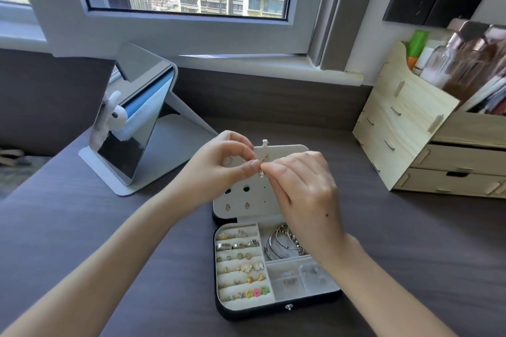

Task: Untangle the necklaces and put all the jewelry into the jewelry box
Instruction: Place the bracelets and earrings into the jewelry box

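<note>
- While both hands meet above the open lid of the jewelry box, the left hand and the right hand each pinch a small pale piece of jewelry between thumb and forefinger. Their fingertips nearly touch, and the kind of piece cannot be told.
- The jewelry box lies open on the dark desk, its lid folded back behind the tray. The lid's white panel is dotted with holes and a few studs.
- On the tray's left side, rows of rings and earrings sit in padded slots.
- At its upper right lie silver bangles, partly under the right wrist, and at its lower right are small clear bags.
- A tilted mirror stands left of the box and a wooden organizer far right, both well apart from it.
</note>
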The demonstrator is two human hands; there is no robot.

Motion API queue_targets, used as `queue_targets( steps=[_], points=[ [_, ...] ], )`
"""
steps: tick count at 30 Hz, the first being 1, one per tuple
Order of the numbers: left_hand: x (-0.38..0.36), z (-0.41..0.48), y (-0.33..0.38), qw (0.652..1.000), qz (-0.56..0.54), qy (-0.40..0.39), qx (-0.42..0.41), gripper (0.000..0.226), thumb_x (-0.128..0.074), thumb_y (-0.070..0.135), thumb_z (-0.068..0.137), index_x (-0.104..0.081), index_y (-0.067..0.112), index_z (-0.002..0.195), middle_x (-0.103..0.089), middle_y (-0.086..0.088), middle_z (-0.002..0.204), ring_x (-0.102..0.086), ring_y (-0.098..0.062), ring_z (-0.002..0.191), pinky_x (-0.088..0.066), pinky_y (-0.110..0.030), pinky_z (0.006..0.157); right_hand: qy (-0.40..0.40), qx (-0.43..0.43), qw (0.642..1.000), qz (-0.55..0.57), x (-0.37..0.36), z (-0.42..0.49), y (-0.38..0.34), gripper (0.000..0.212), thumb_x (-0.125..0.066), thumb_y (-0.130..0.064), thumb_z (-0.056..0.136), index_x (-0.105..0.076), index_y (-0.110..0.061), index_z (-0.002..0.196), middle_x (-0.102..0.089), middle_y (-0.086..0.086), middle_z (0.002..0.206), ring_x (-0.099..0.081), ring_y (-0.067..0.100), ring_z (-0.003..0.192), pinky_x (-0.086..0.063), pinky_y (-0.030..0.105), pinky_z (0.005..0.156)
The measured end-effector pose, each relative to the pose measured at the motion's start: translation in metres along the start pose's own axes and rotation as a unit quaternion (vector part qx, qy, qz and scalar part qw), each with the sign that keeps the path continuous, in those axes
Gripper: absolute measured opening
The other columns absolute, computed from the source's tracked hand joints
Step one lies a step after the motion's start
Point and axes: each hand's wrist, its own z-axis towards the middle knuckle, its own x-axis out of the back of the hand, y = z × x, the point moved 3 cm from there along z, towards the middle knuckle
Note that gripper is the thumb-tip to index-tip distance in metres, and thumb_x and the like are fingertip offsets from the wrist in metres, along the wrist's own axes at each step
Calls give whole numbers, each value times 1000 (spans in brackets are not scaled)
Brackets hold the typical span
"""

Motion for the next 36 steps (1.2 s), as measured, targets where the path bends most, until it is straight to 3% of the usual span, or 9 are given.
queue_targets(
  steps=[2, 5, 9, 12, 16, 20, 23, 30, 36],
  points=[
    [-2, 0, 0, 1000, 24, 8, -13, 15, -70, 35, 78, -68, 21, 72, -54, 9, 95, -54, -6, 89, -43, -27, 78, -17, -60, 997, 52, 1, 0, 1, 9, -63, -8, 86, -71, -5, 86, -69, 1, 82, -60, 14, 79, -46, 28, 77],
    [-4, -1, 0, 998, 53, 24, -34, 11, -68, 24, 83, -66, 26, 73, -52, 8, 94, -52, -6, 89, -39, -24, 75, -62, -220, 964, 133, 7, 3, 5, 13, -57, -25, 87, -68, -18, 88, -60, -18, 79, -54, 4, 75, -41, 12, 71],
    [-6, -3, -3, 993, 87, 30, -72, 8, -69, 25, 82, -66, 27, 75, -51, 9, 93, -51, -9, 91, -39, -22, 70, -118, -321, 917, 204, 6, 6, 8, 11, -63, -30, 84, -66, -25, 75, -58, -21, 64, -51, 5, 62, -36, 13, 58],
    [-7, -5, -5, 987, 117, 43, -103, 6, -70, 27, 82, -68, 24, 78, -50, 11, 93, -50, -10, 93, -40, -23, 75, -146, -353, 897, 222, 4, 5, 9, 10, -67, -24, 85, -67, -22, 75, -60, -18, 63, -50, 5, 57, -41, 18, 54],
    [-8, -6, -6, 983, 127, 52, -120, 10, -61, 36, 81, -67, 29, 82, -51, 14, 98, -49, -6, 101, -40, -20, 85, -172, -393, 882, 196, 4, -2, 11, 11, -63, -27, 88, -66, -22, 78, -64, -11, 69, -59, 6, 68, -51, 29, 64],
    [-4, -5, -12, 985, 93, 96, -113, 19, -58, 16, 85, -64, 23, 102, -54, 8, 106, -51, 0, 102, -40, -15, 89, -196, -405, 890, 76, -1, -8, 13, 16, -60, -30, 89, -61, -24, 75, -59, -14, 68, -58, 9, 70, -47, 28, 65],
    [-3, -6, -13, 982, 84, 136, -101, 32, -60, -3, 85, -60, 22, 105, -56, 12, 105, -53, 2, 98, -42, -13, 86, -204, -417, 885, 23, -7, -8, 13, 17, -58, -32, 89, -60, -24, 74, -55, -15, 65, -55, 9, 70, -38, 25, 60],
    [-2, -7, -15, 980, 46, 162, -101, 36, -54, -9, 86, -60, 22, 103, -62, 9, 103, -58, -3, 97, -49, -29, 86, -198, -415, 887, -36, -13, -6, 9, 18, -53, -31, 91, -54, -25, 74, -55, -12, 70, -51, 10, 71, -29, 25, 60],
    [-4, -10, -15, 981, 17, 166, -100, 43, -50, -12, 86, -59, 27, 101, -63, 8, 102, -59, -3, 96, -49, -24, 82, -191, -411, 890, -53, -20, -4, 4, 18, -54, -32, 91, -55, -25, 74, -63, -8, 76, -58, 15, 77, -40, 28, 64]
  ],
)
